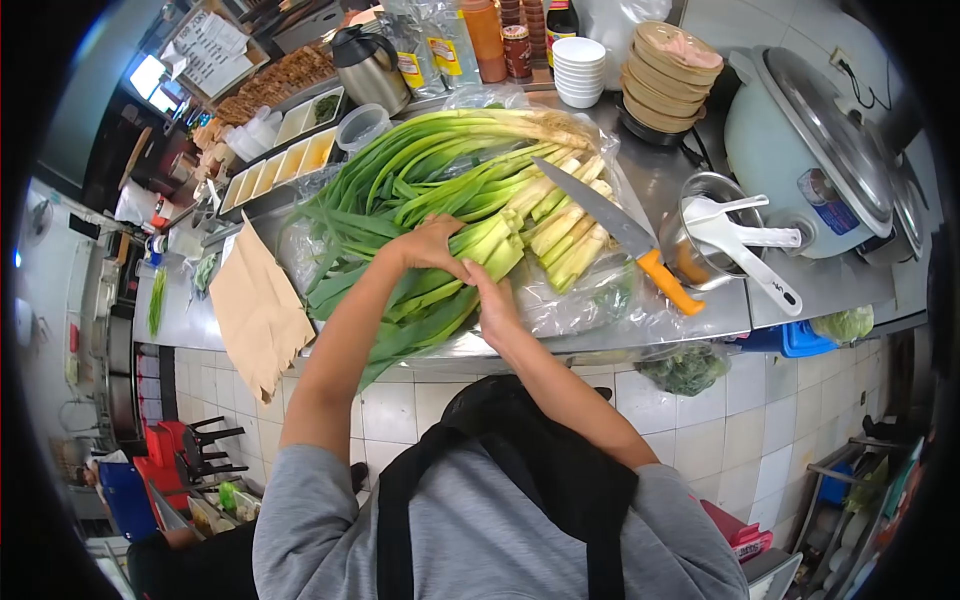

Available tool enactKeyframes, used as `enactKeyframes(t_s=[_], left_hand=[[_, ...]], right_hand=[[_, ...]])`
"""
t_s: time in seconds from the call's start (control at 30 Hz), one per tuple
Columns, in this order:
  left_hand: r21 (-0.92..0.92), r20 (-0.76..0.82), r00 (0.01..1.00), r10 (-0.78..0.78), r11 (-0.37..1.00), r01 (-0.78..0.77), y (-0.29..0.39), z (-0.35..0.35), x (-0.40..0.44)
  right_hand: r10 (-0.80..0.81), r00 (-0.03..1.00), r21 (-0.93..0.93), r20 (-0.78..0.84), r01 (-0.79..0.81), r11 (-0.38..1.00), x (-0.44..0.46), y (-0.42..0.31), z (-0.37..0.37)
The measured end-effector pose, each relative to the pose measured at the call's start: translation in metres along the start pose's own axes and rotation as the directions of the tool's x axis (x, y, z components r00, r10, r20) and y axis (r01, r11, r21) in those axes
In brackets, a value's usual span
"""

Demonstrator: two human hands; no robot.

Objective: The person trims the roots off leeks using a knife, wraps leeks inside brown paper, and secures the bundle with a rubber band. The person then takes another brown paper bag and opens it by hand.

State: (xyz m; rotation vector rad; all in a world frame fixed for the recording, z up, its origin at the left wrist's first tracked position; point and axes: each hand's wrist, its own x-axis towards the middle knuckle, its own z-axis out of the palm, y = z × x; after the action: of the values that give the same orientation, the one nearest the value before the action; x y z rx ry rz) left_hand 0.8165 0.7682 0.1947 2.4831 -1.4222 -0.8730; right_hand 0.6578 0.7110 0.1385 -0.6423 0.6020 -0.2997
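A bunch of leeks (492,243) with pale cut ends lies under my two hands, near the counter's front edge. My left hand (436,247) wraps over it from the left. On the near side, my right hand (493,303) closes around the stalks, its thumb close to the left hand. More leeks (470,130) with roots on spread behind, over clear plastic. To the right are cut-off leek ends (572,240). A knife (610,220) with an orange handle rests across them, untouched, its tip toward the leeks.
A metal pot (700,190) with white ladles stands right, beside a large rice cooker (800,150). Behind are stacked brown bowls (665,85), white bowls (578,72) and a steel jug (368,70). Brown paper (255,310) hangs over the left front edge. Leafy greens (685,368) sit below the counter.
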Motion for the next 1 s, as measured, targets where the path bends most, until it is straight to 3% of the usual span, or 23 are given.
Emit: enactKeyframes(t_s=[0.13,0.2,0.33,0.4,0.5,0.63,0.7,0.73,0.8,0.83,0.93,1.0], left_hand=[[0.041,0.042,0.999,-0.024,0.999,0.022,0.013,-0.004,-0.004],[0.058,0.05,0.992,-0.119,0.992,0.116,0.024,-0.008,-0.009],[0.008,0.033,0.997,-0.065,0.998,0.065,0.01,-0.009,-0.011],[-0.118,0.08,0.996,-0.033,0.992,0.043,0.009,-0.014,-0.016],[-0.151,0.076,0.995,-0.059,0.986,0.07,0.016,-0.024,-0.028],[-0.079,-0.008,1.0,-0.012,0.997,0.011,0.006,-0.017,-0.027],[-0.324,0.005,1.0,0.017,0.946,-0.015,0.0,-0.01,-0.023],[-0.322,0.002,1.0,0.016,0.947,-0.015,0.006,-0.011,-0.02],[-0.424,0.17,0.984,0.045,0.905,0.032,0.019,-0.015,-0.012],[-0.253,0.1,0.995,-0.016,0.967,0.041,-0.016,0.006,0.011],[-0.282,0.185,0.974,-0.132,0.942,0.182,-0.005,0.002,0.024],[-0.335,0.197,0.975,-0.106,0.927,0.168,-0.005,-0.001,0.025]], right_hand=[[-0.048,0.998,0.135,0.037,0.043,0.99,0.008,0.007,0.001],[0.001,0.99,0.229,0.142,-0.034,0.973,0.008,0.003,-0.001],[-0.018,0.991,0.21,0.135,-0.011,0.978,0.002,0.005,0.005],[-0.092,0.987,0.193,0.134,0.065,0.979,-0.002,0.004,0.011],[-0.157,0.968,0.182,0.197,0.122,0.976,-0.006,-0.002,0.018],[-0.111,0.974,0.169,0.196,0.078,0.983,-0.001,0.004,0.018],[-0.112,0.986,0.175,0.122,0.089,0.981,0.005,0.01,0.016],[-0.113,0.986,0.175,0.124,0.09,0.98,0.006,0.008,0.014],[-0.031,0.98,0.272,0.198,-0.025,0.962,0.008,0.001,0.007],[0.03,0.969,0.308,0.246,-0.108,0.945,0.016,0.004,-0.001],[0.141,0.951,0.344,0.276,-0.235,0.909,0.029,0.002,-0.011],[0.14,0.944,0.333,0.3,-0.242,0.911,0.032,0.001,-0.012]])
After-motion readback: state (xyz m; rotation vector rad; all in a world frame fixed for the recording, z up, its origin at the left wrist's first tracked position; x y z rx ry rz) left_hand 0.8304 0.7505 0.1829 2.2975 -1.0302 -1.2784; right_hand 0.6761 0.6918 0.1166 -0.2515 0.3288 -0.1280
